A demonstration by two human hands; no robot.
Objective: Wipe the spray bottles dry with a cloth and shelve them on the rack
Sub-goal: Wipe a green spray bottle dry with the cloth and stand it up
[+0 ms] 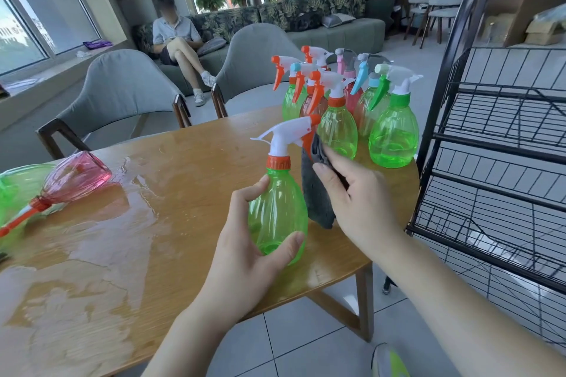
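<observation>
My left hand (245, 251) grips a green spray bottle (277, 202) with an orange collar and white trigger head, held upright over the wooden table (171, 168). My right hand (358, 193) holds a grey cloth (315, 193) against the bottle's right side, just below the trigger. Several more spray bottles (349, 107), green and pink, stand clustered at the table's far right corner. A pink bottle (76, 177) and a green one (15, 193) lie on their sides at the left edge. The black wire rack (496, 144) stands to the right of the table.
Water is pooled over the left and near part of the tabletop (92, 239). Two grey chairs (122, 95) stand at the far side. A person sits on a sofa (177, 40) beyond them. The rack's shelves hold nothing.
</observation>
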